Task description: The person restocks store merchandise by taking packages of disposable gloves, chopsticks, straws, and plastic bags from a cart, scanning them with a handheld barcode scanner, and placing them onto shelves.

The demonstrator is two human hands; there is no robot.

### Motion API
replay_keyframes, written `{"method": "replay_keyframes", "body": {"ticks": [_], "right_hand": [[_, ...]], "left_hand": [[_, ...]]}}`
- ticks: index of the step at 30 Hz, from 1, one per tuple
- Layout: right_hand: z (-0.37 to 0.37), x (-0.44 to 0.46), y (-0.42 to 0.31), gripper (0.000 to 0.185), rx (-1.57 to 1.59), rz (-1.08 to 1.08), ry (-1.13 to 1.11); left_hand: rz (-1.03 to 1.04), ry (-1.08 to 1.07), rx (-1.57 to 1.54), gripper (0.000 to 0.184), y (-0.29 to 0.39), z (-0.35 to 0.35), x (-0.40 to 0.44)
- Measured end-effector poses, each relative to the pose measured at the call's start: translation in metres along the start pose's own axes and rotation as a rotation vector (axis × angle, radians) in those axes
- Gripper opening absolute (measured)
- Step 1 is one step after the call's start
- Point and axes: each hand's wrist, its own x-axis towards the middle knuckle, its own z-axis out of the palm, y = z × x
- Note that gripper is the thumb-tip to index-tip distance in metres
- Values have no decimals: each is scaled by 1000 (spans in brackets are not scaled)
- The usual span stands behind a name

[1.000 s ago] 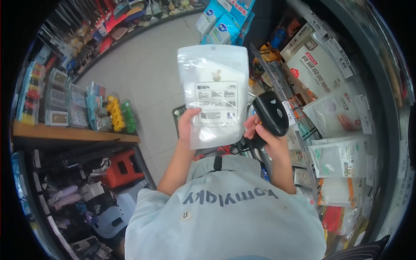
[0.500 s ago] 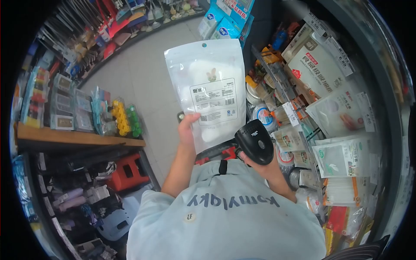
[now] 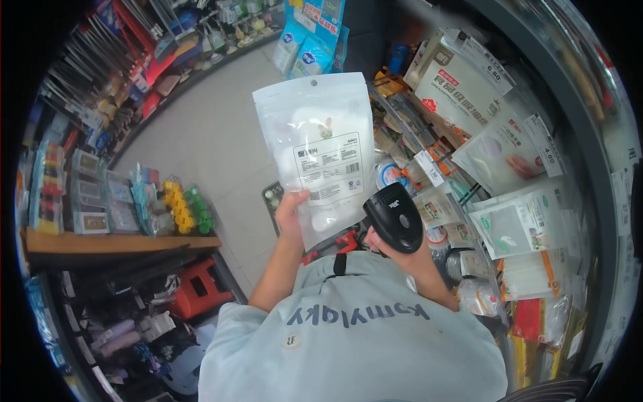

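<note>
My left hand (image 3: pixel 291 216) grips the lower left edge of a white plastic pouch (image 3: pixel 328 114), its thumb on the front. The pouch stands upright, with a hang hole at the top, a rabbit picture and a printed label with a barcode facing me. White, lumpy contents show through it. In my right hand (image 3: pixel 416 260) is a black barcode scanner (image 3: pixel 393 218), just right of the pouch's lower corner. Its head covers most of my fingers and its handle.
To the right, a rack holds packaged gloves (image 3: pixel 512 231), a greaseproof paper pack (image 3: pixel 455 90) and price tags (image 3: pixel 429 167). Blue packets (image 3: pixel 311 57) hang ahead. On the left stand a wooden shelf (image 3: pixel 127 242) with small goods and a red plastic stool (image 3: pixel 201 289) below it.
The camera view has shifted slightly, so the shelves sit differently in the frame. The pouch appears a little lower and its label clearer. Both hands keep their holds.
</note>
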Motion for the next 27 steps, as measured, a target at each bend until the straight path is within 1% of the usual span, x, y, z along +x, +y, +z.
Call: {"method": "replay_keyframes", "body": {"ticks": [3, 5, 6, 7, 8, 9, 10, 11, 12, 14, 15, 16, 17, 18, 20, 21, 22, 24, 25, 26, 27], "right_hand": [[-1, -3, 1, 31, 21, -6, 18], [-4, -4, 6, 34, 31, -43, 19], [-6, -4, 7, 38, 37, -72, 17], [-10, 0, 0, 48, -11, -151, -24], [-10, 4, -7, 48, -13, -158, -14], [-7, 6, -14, 51, -82, -264, -39], [-7, 8, -18, 54, -151, -367, -63], [-18, 7, -12, 59, -250, -372, -168], [-20, 7, -6, 59, -252, -377, -154], [-23, 7, 0, 56, -52, -327, -83], [-26, 4, -1, 64, 0, -313, -26], [-27, 3, -9, 74, 257, -208, -2], [-42, 2, -4, 84, 83, -294, -69], [-57, 0, 1, 93, -96, -378, -133], [-59, -9, -18, 91, -114, -377, -78], [-62, -12, -14, 84, -160, -351, -51], [-66, -17, -17, 84, -168, -355, -26], [-72, -25, -23, 72, -96, -259, 102], [-91, -26, 6, 71, -421, -429, 160], [-97, -33, 5, 71, -425, -430, 176], [-102, -41, 6, 67, -424, -362, 264]], "left_hand": [[35, -41, -5, 63, -4, 4, 0], [174, -133, 283, 66, -7, 7, -4], [172, -144, 286, 66, -10, 10, -4], [224, -222, 373, 66, -17, 13, -3], [276, -300, 459, 67, -24, 16, -1], [380, -339, 678, 66, -36, 14, 3], [564, -324, 713, 64, -52, 28, 6], [834, -377, 1101, 68, -50, 40, 11], [950, -366, 1328, 73, -55, 53, 2], [752, -435, 1305, 80, -71, 59, -6], [751, -451, 1302, 80, -72, 62, -6], [797, -495, 1481, 84, -73, 65, -5], [844, -541, 1658, 88, -74, 68, -4], [848, -562, 1651, 88, -78, 71, -3], [801, -621, 1611, 93, -87, 86, -2], [716, -661, 1590, 93, -87, 96, -4], [718, -689, 1579, 93, -92, 102, -5], [732, -668, 1601, 94, -103, 112, -6], [681, -731, 1757, 98, -110, 113, -2], [684, -748, 1752, 98, -111, 121, -1], [612, -851, 1721, 102, -109, 132, -1]]}}
